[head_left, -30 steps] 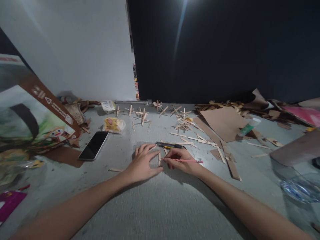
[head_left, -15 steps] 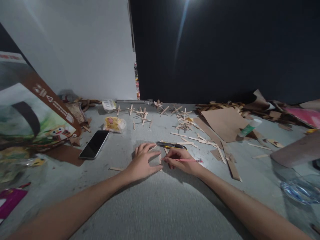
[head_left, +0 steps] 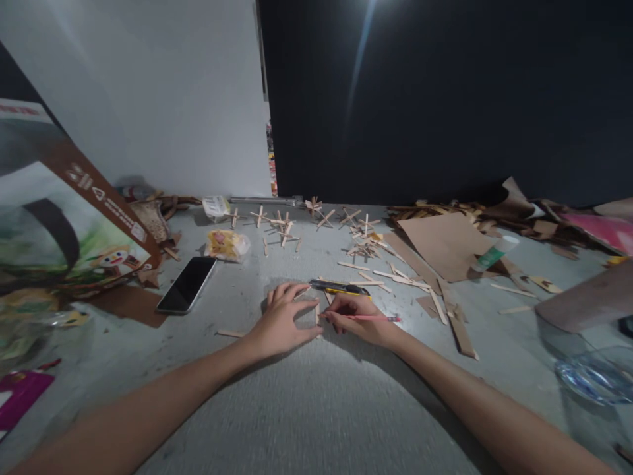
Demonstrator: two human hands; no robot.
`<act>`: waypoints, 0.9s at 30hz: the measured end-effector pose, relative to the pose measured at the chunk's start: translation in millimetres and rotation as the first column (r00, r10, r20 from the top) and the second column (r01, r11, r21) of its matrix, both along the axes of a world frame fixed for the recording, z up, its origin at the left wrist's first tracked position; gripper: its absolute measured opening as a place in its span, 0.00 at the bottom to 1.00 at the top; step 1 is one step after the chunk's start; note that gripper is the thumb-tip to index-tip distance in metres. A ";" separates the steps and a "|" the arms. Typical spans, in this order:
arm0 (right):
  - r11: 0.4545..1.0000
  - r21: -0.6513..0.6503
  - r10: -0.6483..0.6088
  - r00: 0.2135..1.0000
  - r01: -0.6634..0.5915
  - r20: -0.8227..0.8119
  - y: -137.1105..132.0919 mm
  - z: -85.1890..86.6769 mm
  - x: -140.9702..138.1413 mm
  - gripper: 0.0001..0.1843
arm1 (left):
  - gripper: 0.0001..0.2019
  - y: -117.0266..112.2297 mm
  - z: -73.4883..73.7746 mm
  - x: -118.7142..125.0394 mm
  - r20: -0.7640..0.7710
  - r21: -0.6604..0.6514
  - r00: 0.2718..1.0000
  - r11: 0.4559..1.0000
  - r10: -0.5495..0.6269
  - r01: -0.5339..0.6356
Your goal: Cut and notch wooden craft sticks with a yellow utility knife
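Observation:
My left hand (head_left: 281,322) rests on the table with its thumb and index finger at either end of a short wooden craft stick (head_left: 317,315), holding it against the surface. In my right hand (head_left: 363,321) is a pink pencil (head_left: 373,318), pinched in a writing grip. Its tip touches or sits very close to the right side of that stick; which one I cannot tell. Just beyond both hands lies a black and yellow utility knife (head_left: 339,287). Another craft stick (head_left: 231,334) lies left of my left wrist.
Loose craft sticks (head_left: 363,283) and crossed-stick pieces (head_left: 284,231) spread across the back. A phone (head_left: 188,285) and a yellow packet (head_left: 226,245) lie left, by a printed bag (head_left: 74,218). Cardboard (head_left: 440,244), a glue stick (head_left: 497,253) and a clear plastic item (head_left: 593,375) are right.

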State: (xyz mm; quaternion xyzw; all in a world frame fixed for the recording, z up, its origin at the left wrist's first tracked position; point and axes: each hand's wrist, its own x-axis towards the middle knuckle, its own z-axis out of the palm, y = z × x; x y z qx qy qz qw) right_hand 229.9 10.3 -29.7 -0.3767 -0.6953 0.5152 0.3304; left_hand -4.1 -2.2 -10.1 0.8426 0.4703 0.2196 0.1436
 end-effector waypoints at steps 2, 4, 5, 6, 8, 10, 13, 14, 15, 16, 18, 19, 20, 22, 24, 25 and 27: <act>1.000 -0.008 0.004 1.000 -0.004 -0.009 -0.2 0.4 0.2 0.23 | 0.22 -0.6 1.0 0.2 0.000 -0.006 1.000 1.000 0.003 -0.003; 1.000 -0.013 0.010 1.000 -0.011 -0.009 -0.5 1.2 0.5 0.22 | 0.22 -1.2 1.7 0.4 0.002 -0.008 1.000 1.000 0.005 -0.005; 1.000 -0.013 0.012 1.000 -0.012 -0.008 -0.6 1.5 0.6 0.22 | 0.23 -1.3 1.9 0.5 0.000 -0.006 1.000 1.000 0.003 -0.003; 1.000 -0.011 0.012 1.000 -0.013 -0.007 -0.5 1.6 0.8 0.22 | 0.23 -1.4 1.9 0.6 -0.004 -0.002 1.000 1.000 0.000 0.000; 1.000 -0.009 0.015 1.000 -0.015 -0.013 -0.3 1.5 0.9 0.22 | 0.24 -1.4 1.8 0.7 -0.013 0.007 1.000 1.000 -0.004 0.004; 1.000 -0.007 0.016 1.000 -0.016 -0.020 -0.1 1.1 0.8 0.23 | 0.24 -1.2 1.5 0.8 -0.015 0.010 1.000 1.000 -0.003 0.003; 1.000 -0.018 0.009 1.000 -0.010 -0.021 -0.1 -0.1 0.1 0.23 | 0.24 -1.0 0.9 0.8 -0.006 0.005 1.000 1.000 -0.003 0.003; 1.000 -0.024 0.006 1.000 -0.007 -0.023 -0.1 -0.7 -0.3 0.23 | 0.24 -0.9 0.7 0.7 -0.005 0.004 1.000 1.000 -0.003 0.003; 1.000 -0.031 0.003 1.000 -0.003 -0.026 0.0 -1.4 -0.7 0.23 | 0.24 -0.9 0.5 0.7 -0.008 0.004 1.000 1.000 -0.001 0.001; 0.999 -0.034 -0.002 1.000 0.001 -0.029 0.2 -2.3 -1.0 0.23 | 0.24 -0.8 0.3 0.6 -0.013 0.003 1.000 1.000 0.000 0.000; 0.999 -0.035 -0.009 1.000 0.008 -0.030 0.8 -3.9 -1.5 0.23 | 0.24 -0.8 0.2 0.6 -0.023 0.000 1.000 1.000 0.001 -0.001; 0.999 -0.033 -0.009 1.000 0.008 -0.029 1.2 -4.5 -1.6 0.22 | 0.24 -0.8 0.2 0.6 -0.026 -0.003 1.000 1.000 0.000 0.000; 0.999 -0.033 -0.008 1.000 0.008 -0.028 1.5 -4.8 -1.5 0.22 | 0.24 -0.8 0.3 0.6 -0.025 -0.006 1.000 1.000 0.000 0.000; 0.999 -0.037 -0.003 1.000 0.002 -0.028 2.0 -4.4 -0.9 0.22 | 0.24 -0.8 0.6 0.7 -0.015 -0.010 1.000 1.000 -0.001 0.001; 0.999 -0.039 0.006 1.000 -0.008 -0.028 2.0 -2.6 -0.1 0.22 | 0.24 -0.9 1.0 0.9 -0.006 -0.011 1.000 1.000 -0.004 0.004; 0.999 -0.039 0.014 1.000 -0.015 -0.028 1.8 -1.5 0.4 0.22 | 0.24 -0.9 1.1 1.0 -0.004 -0.011 1.000 1.000 -0.004 0.004; 0.999 -0.039 0.032 0.999 -0.034 -0.028 1.4 0.5 1.0 0.22 | 0.24 -0.9 1.2 1.0 -0.011 -0.009 1.000 1.000 -0.003 0.003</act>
